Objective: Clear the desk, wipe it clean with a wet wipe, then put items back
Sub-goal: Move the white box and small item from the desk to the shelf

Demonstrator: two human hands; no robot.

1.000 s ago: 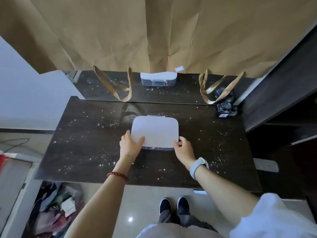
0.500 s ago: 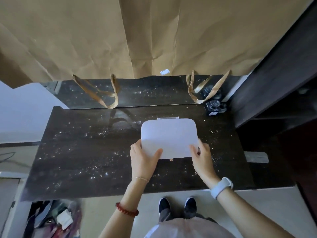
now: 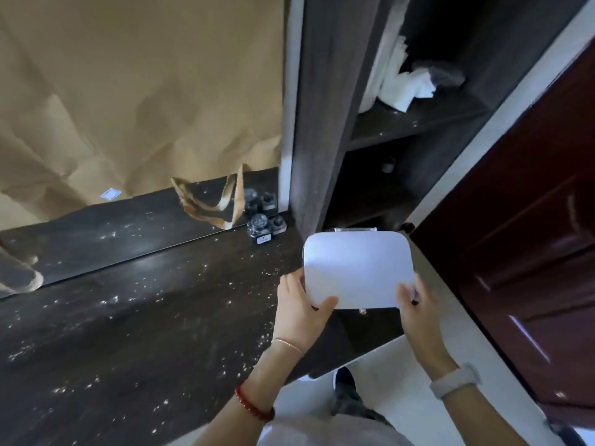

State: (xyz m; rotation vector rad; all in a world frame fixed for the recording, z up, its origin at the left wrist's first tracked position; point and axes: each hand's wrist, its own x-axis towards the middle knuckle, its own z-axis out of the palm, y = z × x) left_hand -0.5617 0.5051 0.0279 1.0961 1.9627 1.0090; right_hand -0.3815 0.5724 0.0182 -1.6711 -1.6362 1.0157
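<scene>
Two hands | left hand (image 3: 301, 312), right hand (image 3: 415, 309) grip white box (image 3: 357, 268) near corners | seemingly airborne

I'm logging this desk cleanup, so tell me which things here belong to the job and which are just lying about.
Part of the job:
- white box, held by left hand and right hand
- dark desk, speckled with crumbs
- small dark bottles at the back corner

Just lying about:
- brown paper
- white cloth on the shelf
- red door
</scene>
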